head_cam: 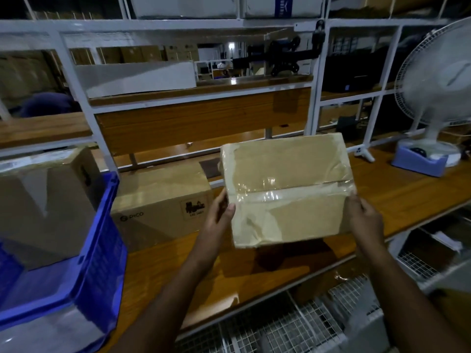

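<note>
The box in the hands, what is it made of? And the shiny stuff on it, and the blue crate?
The box looks like brown cardboard, matte, with a flap seam. The shiny stuff seems clear plastic tape: glossy, wrinkled. The blue crate is probably hard plastic: ribbed moulded walls.

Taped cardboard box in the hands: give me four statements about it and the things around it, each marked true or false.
1. The left hand and the right hand both hold the taped box. True.
2. The crate on the left is red. False: it is blue.
3. A PICO box lies left of the taped box. True.
4. The white fan stands at the left. False: it stands at the right.
</note>
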A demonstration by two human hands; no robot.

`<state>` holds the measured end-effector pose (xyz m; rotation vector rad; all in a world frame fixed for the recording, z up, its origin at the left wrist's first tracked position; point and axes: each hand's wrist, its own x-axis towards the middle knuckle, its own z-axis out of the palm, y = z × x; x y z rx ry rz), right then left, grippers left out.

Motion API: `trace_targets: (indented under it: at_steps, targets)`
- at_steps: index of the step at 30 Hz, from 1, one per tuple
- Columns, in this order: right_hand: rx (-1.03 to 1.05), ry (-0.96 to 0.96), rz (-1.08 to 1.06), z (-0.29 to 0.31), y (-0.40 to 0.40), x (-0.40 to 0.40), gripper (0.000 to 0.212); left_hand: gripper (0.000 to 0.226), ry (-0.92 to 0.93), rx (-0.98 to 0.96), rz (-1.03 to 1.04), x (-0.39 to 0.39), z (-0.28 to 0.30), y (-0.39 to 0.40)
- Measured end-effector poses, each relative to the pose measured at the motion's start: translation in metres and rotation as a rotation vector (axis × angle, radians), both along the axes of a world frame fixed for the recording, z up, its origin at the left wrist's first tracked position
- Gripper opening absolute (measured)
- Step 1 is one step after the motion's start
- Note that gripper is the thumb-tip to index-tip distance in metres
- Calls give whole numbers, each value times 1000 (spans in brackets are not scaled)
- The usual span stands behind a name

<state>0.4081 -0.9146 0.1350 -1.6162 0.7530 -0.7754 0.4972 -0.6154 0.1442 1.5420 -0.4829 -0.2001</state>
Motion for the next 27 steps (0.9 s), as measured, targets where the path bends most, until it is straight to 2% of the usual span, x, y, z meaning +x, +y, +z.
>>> trace_targets:
  at_steps: [5, 9, 11, 13, 16, 20, 23, 26, 27]
  targets:
    - [121, -112, -42, 25, -24, 29, 29, 58, -42, 22, -59, 36, 40, -35]
    - [232, -234, 1, 48, -50, 60, 38, 53, -41, -4, -91, 64, 57, -64]
    - [246, -228, 47, 51, -66, 77, 37, 59, -37, 26, -65, 75, 60, -78]
    - [244, -208, 96, 50, -80, 94, 38, 78, -4, 80, -48, 84, 58, -87]
    - [241, -196, 140, 38, -95, 118, 35, 73, -17, 159, 8, 95, 45, -96]
    - [233, -168, 213, 22, -101, 143, 41, 83, -109, 281, 115, 104, 24, -100]
    - [245, -116, 305, 8, -98, 160, 37, 88, -75, 376, 269, 110, 8, -101]
    - [252, -105, 318, -10, -87, 175, 25, 86, -211, 574, 393, 120, -14, -99]
    - [244, -105, 316, -15, -83, 180, 27, 84, -269, 643, 411, 124, -20, -98]
